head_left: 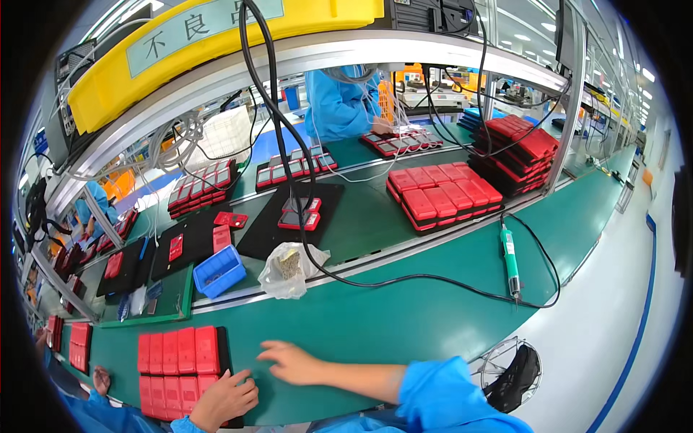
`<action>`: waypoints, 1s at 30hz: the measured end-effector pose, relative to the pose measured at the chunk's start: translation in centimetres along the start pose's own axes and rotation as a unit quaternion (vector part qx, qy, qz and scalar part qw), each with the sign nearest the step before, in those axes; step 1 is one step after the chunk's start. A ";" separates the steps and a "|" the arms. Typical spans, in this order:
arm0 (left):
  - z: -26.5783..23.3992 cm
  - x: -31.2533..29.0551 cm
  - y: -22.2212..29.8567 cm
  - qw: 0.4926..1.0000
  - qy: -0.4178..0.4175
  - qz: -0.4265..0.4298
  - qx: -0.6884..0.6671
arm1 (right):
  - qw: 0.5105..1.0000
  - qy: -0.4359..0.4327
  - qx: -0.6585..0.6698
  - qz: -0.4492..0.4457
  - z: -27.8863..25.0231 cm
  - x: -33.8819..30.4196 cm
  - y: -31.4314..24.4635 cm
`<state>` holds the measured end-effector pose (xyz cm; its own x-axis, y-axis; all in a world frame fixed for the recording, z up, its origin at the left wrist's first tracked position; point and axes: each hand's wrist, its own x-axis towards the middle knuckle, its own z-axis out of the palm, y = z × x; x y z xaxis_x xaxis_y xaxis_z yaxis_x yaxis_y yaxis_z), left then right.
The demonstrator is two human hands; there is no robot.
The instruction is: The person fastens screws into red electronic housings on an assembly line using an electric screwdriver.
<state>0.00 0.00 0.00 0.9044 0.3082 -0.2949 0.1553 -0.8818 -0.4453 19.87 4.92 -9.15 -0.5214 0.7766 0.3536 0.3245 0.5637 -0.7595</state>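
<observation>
left hand [227,399]: over the lower right corner of a block of red cases [170,351]; fingers bent and close to one another; cannot tell from here whether they pinch a case or only rest by it; right hand [292,362]: just above or on the bench [404,310], to the right of the cases and apart from them; fingers loosely spread, pointing left toward the other hand; nothing seen in its grasp; blue sleeve [447,393] on that forearm.

the cases lie in two rows, side by side, on a black tray [224,346] at the near side of the bench; the tray's edge shows along their right; a further hand [101,380], a co-worker's, is at the left, near another small red group [80,344].

beyond the hands: a clear bag [289,268] with small bits inside; a blue bin [219,272] just left of it, tilted in my view; black mats [249,234] behind, with red parts on them; farther right, a larger red block [444,191], then stacked trays [516,155]; a green driver [510,260] lies on the bench at the right, black cord [433,278] at its ends; a yellow box [216,40] on the shelf above; a second co-worker [339,108] in blue across the line, one hand at more cases.
</observation>
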 end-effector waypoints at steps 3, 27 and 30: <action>-0.5 2.8 1.8 0.992 0.006 -0.042 0.120 | 0.970 0.162 -0.178 0.011 -8.5 -4.9 4.1; -3.1 44.3 -7.7 0.037 -0.188 0.144 0.971 | 0.634 0.570 -0.256 0.455 -51.6 -22.1 21.4; -3.1 47.9 -9.6 0.053 -0.179 0.158 0.970 | 0.602 0.568 -0.235 0.510 -53.4 -21.5 24.2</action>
<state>43.05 22.13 -7.28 0.6211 0.6801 -0.3895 -0.4916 0.7251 0.4822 81.03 16.86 -5.98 0.9269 0.3280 0.1823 0.3459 -0.5590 -0.7536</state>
